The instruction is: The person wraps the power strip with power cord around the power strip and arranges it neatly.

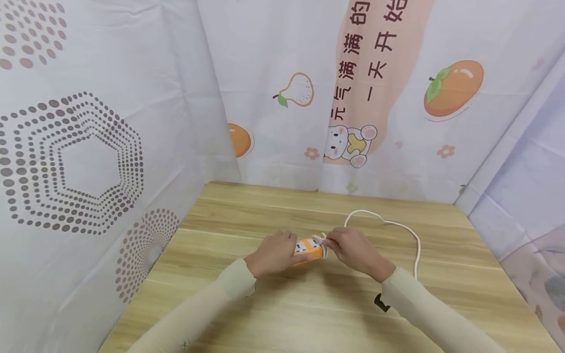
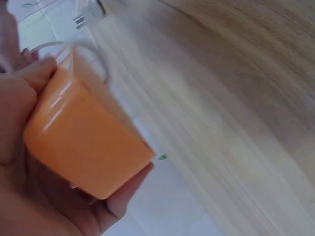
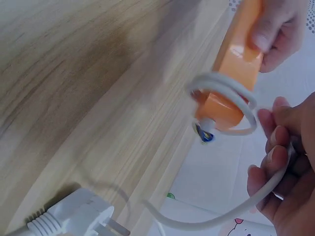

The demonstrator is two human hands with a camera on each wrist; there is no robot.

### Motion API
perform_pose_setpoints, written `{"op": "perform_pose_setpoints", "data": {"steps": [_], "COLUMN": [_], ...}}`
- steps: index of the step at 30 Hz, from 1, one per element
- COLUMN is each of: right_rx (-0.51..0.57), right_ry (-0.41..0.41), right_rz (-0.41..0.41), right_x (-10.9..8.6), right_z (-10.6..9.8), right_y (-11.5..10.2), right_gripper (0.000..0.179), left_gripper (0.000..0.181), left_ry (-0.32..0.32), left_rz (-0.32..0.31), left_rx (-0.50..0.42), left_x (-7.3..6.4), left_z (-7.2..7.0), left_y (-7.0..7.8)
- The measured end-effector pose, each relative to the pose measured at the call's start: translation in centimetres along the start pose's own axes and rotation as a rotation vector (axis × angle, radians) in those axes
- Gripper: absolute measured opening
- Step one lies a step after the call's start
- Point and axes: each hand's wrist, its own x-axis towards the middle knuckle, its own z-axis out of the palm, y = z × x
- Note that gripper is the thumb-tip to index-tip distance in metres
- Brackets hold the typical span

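Observation:
An orange power strip (image 1: 315, 252) with a white socket face is in my left hand (image 1: 275, 252). The left thumb and fingers wrap around its body, and its plain orange end (image 2: 91, 142) faces the left wrist camera. Loops of white power cord (image 3: 231, 91) go around the strip's other end, where the cord comes out. My right hand (image 1: 355, 250) is close to that end. In the right wrist view its curled fingers (image 3: 275, 160) hold a length of the cord, which trails away below the hand.
The cord's white plug (image 3: 81, 214) with metal prongs lies on the wooden table (image 1: 212, 274). To the right, the loose cord (image 1: 408, 228) arcs across the tabletop and passes behind the right forearm. Printed curtains (image 1: 273, 142) hang at the back and both sides.

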Motion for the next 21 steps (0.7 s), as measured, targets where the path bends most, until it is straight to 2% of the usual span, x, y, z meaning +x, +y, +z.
{"op": "perform_pose_setpoints", "data": {"steps": [4,11,15,21], "right_rx": [0.024,0.056,0.073,0.132], "right_ry": [0.024,0.009,0.003,0.003], "right_rz": [0.037,0.092,0.11,0.154], "right_x": [0.06,0.1,0.01,-0.39], "right_z": [-0.25,-0.61,-0.72,-0.49], "right_y": [-0.02,0.06,-0.03,-0.37], "right_gripper": [0.013,0.014,0.016,0.02], "left_gripper": [0.066,0.059,0.056,0.054], "left_ry": [0.037,0.148,0.154,0.15], "left_rz": [-0.015,-0.021,-0.064,-0.169], "left_rx": [0.004,-0.041,-0.073,-0.187], "left_x": [0.25,0.7,0.76,0.7], "left_z": [-0.1,-0.76,-0.84,-0.52], "left_y": [-0.13,-0.31,-0.1,-0.15]}}
